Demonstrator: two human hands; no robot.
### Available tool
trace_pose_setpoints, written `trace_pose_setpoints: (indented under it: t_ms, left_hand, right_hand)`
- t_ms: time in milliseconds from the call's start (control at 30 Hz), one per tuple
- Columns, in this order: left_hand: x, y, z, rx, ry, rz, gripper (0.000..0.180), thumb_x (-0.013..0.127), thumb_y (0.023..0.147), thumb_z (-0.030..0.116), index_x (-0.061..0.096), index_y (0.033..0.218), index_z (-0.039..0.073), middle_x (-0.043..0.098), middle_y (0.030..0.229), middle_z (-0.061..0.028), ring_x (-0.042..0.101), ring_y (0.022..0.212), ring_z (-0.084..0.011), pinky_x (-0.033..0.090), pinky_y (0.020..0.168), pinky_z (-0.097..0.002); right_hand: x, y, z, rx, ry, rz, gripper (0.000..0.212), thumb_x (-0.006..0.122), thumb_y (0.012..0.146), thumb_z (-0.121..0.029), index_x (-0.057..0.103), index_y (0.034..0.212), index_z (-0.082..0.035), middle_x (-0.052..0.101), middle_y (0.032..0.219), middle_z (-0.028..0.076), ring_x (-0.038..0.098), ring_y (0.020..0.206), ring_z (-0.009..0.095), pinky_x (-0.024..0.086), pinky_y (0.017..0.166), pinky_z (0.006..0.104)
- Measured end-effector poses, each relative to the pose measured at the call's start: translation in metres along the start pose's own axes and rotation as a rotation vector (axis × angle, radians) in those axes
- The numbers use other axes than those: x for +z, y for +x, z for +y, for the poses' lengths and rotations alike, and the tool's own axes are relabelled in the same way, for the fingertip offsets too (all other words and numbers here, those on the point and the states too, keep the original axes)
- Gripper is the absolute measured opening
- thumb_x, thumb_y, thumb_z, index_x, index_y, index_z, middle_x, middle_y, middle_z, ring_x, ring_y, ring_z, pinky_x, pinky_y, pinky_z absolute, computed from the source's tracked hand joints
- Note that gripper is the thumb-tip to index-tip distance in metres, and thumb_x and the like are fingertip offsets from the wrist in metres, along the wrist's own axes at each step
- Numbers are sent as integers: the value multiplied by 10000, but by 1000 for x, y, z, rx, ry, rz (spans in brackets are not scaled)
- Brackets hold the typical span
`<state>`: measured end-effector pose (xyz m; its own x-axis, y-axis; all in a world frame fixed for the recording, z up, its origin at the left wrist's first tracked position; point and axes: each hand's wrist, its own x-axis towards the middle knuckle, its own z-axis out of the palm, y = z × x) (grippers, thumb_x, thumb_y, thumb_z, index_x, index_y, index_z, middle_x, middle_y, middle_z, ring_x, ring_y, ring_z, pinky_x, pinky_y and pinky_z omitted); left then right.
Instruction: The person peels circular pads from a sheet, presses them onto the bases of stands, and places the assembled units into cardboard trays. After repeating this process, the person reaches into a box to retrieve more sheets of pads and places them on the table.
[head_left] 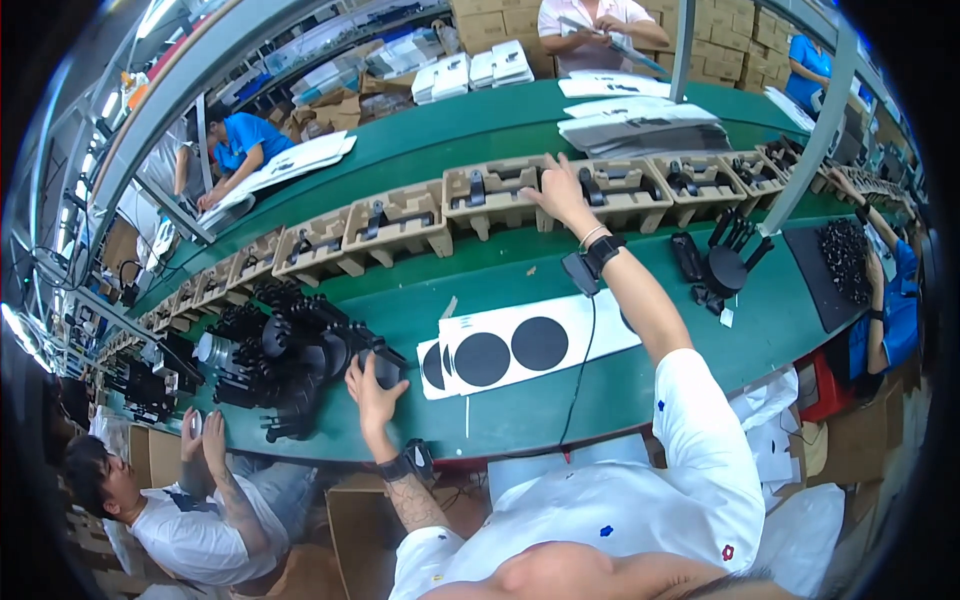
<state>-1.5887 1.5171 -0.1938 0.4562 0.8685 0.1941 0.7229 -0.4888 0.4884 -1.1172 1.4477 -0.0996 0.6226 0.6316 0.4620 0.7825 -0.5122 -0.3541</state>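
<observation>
My right hand point(560, 192) reaches across the table to a brown molded pulp tray point(510, 212). Its fingers are stretched apart at the tray's right end, where black parts lie inside. At the near edge of a heap of black plastic parts point(300, 345), my left hand point(375, 393) has thumb and fingers spread around a dark piece point(390, 370); a firm hold on it does not show. Between my arms lie white sheets point(590, 340) with large black circles. A black wristband with a cable sits on my right wrist.
More pulp trays point(395, 235) stand in a row along the green table point(520, 420). A round black base point(723, 270) with loose parts is at right, near a black mat point(810, 270). A seated person point(190, 520) is at lower left; metal posts point(815, 150) rise over the line.
</observation>
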Motion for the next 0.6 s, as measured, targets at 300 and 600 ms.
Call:
trace_pose_setpoints:
  t_ms: [300, 600]
  left_hand:
    - [-30, -41, 37, 89, -1259, 265, 849, 692, 755, 412, 268, 1422, 101, 385, 1350, -163, 398, 1213, -266, 313, 1020, -370]
    - [30, -64, 116, 40, -1605, -212, 721, 494, 885, 511, 200, 1446, 166, 421, 1308, -95, 430, 1205, -241, 337, 1030, -387]
  right_hand:
    - [-43, -129, -35, -601, 137, 27, 405, 672, 750, -165, 549, 1105, -12, 494, 1205, 179, 421, 1183, 352, 389, 973, 451]
    - [-1, -228, -58, -870, 313, -283, 283, 554, 728, -56, 557, 1007, -11, 555, 1029, 137, 525, 1016, 300, 430, 886, 390]
